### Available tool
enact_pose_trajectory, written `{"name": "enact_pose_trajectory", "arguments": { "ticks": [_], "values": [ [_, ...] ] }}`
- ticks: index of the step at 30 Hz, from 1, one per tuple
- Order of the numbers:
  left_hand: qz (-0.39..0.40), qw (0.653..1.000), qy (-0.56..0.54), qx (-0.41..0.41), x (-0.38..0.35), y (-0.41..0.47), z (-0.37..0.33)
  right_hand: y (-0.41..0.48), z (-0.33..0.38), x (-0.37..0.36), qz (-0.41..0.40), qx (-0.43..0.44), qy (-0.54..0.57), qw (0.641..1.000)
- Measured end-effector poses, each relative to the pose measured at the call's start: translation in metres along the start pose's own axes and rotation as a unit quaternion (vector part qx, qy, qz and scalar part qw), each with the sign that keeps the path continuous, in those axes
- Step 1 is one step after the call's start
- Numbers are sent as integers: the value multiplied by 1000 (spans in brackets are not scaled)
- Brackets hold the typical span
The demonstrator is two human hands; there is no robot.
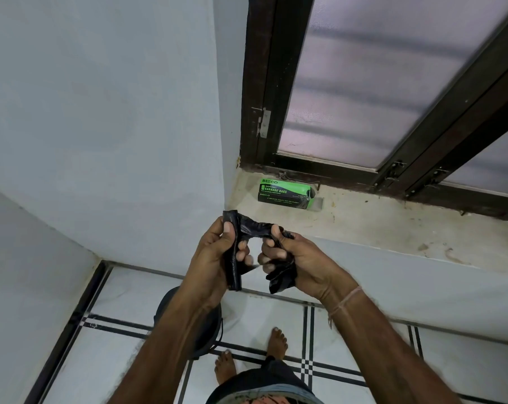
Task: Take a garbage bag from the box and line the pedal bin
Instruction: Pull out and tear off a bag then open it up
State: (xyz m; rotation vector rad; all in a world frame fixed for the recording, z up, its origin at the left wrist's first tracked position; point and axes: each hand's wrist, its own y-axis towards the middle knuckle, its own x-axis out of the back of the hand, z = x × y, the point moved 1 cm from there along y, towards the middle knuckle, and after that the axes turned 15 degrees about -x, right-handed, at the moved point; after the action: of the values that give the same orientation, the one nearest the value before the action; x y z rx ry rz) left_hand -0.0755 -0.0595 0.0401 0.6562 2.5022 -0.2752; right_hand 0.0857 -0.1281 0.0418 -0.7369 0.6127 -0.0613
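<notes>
Pale blue walls meet at a corner beside a dark-framed window [349,83], above a white tiled floor [124,290] crossed by black lines. On the stained sill [363,220], at its left end close to the window frame, lies the green box [285,192]. In front of it the left hand [217,252] grips one rolled end of the black garbage bag [252,228], fingers curled round it. The right hand [299,263] bunches the other end in its fist. The pedal bin [213,328] stands on the floor under the left forearm, near two bare feet [277,342].
</notes>
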Motion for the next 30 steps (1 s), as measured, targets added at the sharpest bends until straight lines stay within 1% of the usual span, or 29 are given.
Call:
{"name": "enact_pose_trajectory", "arguments": {
  "ticks": [3, 7, 9, 12, 16, 18, 20, 21, 23, 25, 26, 28, 30],
  "values": [
    [30, 996, 82, 8, 7, -1, -2, -2, 6, 8, -23, -14, -67, 997],
    [67, 983, 171, -1, 10, -1, -2, -7, 11, 11, -42, 1, -193, 980],
    [86, 973, 215, -14, 11, -2, -1, -8, 13, 9, -58, 13, -228, 972],
    [85, 967, 239, -24, 15, -6, 2, -9, 10, 10, -64, 25, -193, 979],
    [69, 968, 242, -10, 18, -6, 12, -6, -2, 10, -65, 27, -163, 984],
    [35, 968, 248, -5, 30, -9, 10, -9, -4, 20, -70, 38, -91, 993],
    [-29, 967, 252, -8, 56, -12, 7, -18, 6, 41, -98, 64, -13, 993],
    [-50, 965, 256, -5, 67, -14, 6, -24, 14, 51, -123, 75, -20, 989],
    [-57, 966, 253, 16, 74, -13, 12, -29, 22, 60, -161, 92, -83, 979],
    [-54, 976, 207, 33, 57, -9, 21, -21, 23, 52, -161, 102, -143, 971],
    [-45, 981, 183, 39, 44, -6, 24, -17, 20, 45, -150, 101, -154, 972],
    [-17, 985, 163, 45, 24, -1, 27, -9, 11, 36, -124, 100, -135, 978],
    [7, 987, 157, 35, 13, 5, 25, -6, 4, 34, -122, 100, -114, 981]
  ]
}}
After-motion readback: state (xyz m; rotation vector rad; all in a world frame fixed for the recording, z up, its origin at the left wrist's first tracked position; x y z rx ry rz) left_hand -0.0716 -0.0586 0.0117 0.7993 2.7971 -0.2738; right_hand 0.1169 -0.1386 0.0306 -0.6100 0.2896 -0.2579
